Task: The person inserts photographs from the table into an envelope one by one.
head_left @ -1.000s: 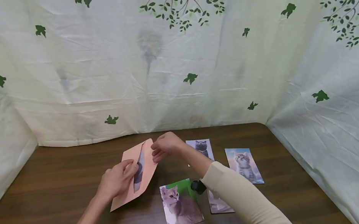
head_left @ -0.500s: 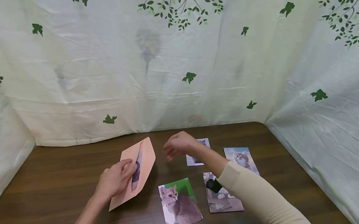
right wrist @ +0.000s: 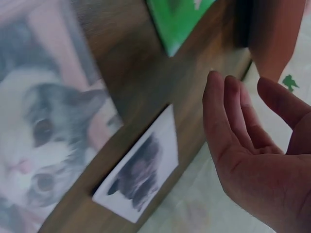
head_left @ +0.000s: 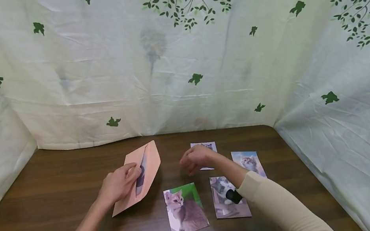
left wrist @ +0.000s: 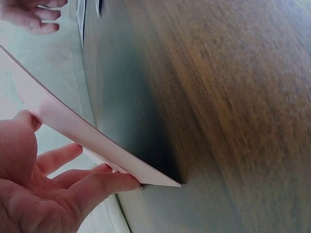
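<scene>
My left hand (head_left: 118,186) grips a peach-pink envelope (head_left: 152,167), tilted up over the left-middle of the table. Through its opening shows part of a grey-purple card (head_left: 141,184). In the left wrist view the fingers (left wrist: 104,187) and thumb hold the envelope from its edge and underside. My right hand (head_left: 198,158) hovers apart from the envelope with loosely bent fingers and nothing in it. Nearest to it lies a small dark-grey cat card (head_left: 212,146), partly hidden in the head view and fuller in the right wrist view.
On the brown table (head_left: 55,183) lie a pinkish cat card with green background (head_left: 186,211), a grey-and-white kitten card (head_left: 229,209) and a tabby kitten card (head_left: 248,158). The right arm covers parts of the last two. White leaf-printed curtains (head_left: 122,81) enclose the table.
My right hand has let go of the envelope's right edge and moved right and slightly nearer. The left hand keeps its grip on the envelope, almost still.
</scene>
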A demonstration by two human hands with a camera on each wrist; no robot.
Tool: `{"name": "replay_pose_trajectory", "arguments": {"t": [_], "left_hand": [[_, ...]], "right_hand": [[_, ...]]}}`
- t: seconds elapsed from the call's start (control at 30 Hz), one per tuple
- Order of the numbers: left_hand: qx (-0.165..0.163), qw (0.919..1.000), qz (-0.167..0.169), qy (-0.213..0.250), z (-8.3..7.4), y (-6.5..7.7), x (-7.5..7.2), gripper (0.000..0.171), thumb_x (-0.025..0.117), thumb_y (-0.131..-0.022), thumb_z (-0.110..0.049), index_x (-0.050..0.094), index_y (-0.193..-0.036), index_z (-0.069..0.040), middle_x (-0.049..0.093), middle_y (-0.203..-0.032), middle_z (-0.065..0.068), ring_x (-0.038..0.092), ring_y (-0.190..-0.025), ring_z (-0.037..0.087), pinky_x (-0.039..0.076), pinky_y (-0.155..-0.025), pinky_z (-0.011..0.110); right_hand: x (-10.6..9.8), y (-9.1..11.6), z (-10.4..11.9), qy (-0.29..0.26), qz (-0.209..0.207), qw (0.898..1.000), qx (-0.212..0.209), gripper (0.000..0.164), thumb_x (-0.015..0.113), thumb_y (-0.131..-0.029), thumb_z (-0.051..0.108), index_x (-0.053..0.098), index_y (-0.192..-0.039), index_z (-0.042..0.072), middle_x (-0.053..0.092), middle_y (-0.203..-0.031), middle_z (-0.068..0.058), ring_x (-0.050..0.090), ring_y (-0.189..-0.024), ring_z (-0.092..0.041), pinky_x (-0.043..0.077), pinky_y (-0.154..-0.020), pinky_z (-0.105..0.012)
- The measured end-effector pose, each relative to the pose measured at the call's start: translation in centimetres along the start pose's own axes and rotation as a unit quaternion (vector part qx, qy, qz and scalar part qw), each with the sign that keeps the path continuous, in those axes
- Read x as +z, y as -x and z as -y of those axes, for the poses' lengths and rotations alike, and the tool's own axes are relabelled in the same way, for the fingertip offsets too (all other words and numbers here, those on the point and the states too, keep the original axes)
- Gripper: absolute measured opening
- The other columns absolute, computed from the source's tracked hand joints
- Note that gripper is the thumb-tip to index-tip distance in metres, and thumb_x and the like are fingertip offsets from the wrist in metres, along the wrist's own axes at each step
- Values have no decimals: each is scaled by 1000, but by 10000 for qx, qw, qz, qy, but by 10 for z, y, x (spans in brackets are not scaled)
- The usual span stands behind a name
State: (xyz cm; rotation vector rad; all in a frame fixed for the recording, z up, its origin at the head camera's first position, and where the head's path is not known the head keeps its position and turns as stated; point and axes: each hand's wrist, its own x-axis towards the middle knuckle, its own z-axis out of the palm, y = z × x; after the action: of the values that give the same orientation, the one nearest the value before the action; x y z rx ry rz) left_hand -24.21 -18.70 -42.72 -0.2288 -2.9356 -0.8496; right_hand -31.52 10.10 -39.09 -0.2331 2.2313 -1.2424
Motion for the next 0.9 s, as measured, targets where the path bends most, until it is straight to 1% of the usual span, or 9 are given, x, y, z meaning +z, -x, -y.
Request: {"name": "replay_pose_trajectory", "arguments": {"t": [0.1,0.23,0.33,0.47,0.6,0.73,0.9], "left_hand": [[-17,10000,27,5,0,0,0,54,50,-105,-42,59,-140,-1,62,-134,29,58,-120,54,47,-94,63],[-23,10000,39,-3,-1,1,0,54,50,-105,-41,59,-140,-1,62,-134,28,58,-121,54,47,-95,63],[-7,10000,33,-12,-2,1,0,54,50,-105,-41,59,-140,-1,62,-134,28,58,-120,54,47,-94,63],[-8,10000,55,7,-3,1,-2,54,50,-105,-41,59,-140,-1,62,-134,29,58,-120,54,47,-93,62],[-5,10000,64,22,-3,1,-2,54,50,-105,-41,59,-140,-1,62,-134,29,58,-120,54,47,-94,62],[-15,10000,79,14,-3,1,-2,54,50,-105,-42,59,-140,-2,62,-134,29,59,-120,54,47,-94,62],[-44,9999,106,9,-3,1,-2,55,49,-105,-43,59,-141,-2,61,-134,29,58,-120,54,47,-93,62]], "right_hand": [[-2,2,-6,68,22,9998,170,29,64,-96,12,71,-119,-5,72,-116,-20,74,-96,-32,61,-84,-41],[-4,3,-15,124,29,9994,325,25,66,-96,10,74,-115,-4,72,-110,-17,74,-91,-28,61,-83,-41],[-5,4,-21,229,106,9991,342,23,67,-95,10,75,-112,-3,73,-105,-15,73,-86,-24,61,-81,-40],[-6,6,-27,208,277,9987,383,22,65,-95,8,75,-110,-4,74,-102,-16,71,-80,-22,61,-79,-38],[-5,6,-32,237,353,9982,418,19,65,-95,6,76,-106,-5,74,-96,-16,70,-74,-21,61,-75,-37],[-5,7,-35,200,344,9980,491,18,67,-93,8,76,-103,-4,74,-93,-16,70,-71,-20,62,-74,-37],[-4,8,-38,145,369,9979,505,19,69,-92,8,76,-103,-5,73,-92,-16,69,-71,-20,61,-73,-36]]}}
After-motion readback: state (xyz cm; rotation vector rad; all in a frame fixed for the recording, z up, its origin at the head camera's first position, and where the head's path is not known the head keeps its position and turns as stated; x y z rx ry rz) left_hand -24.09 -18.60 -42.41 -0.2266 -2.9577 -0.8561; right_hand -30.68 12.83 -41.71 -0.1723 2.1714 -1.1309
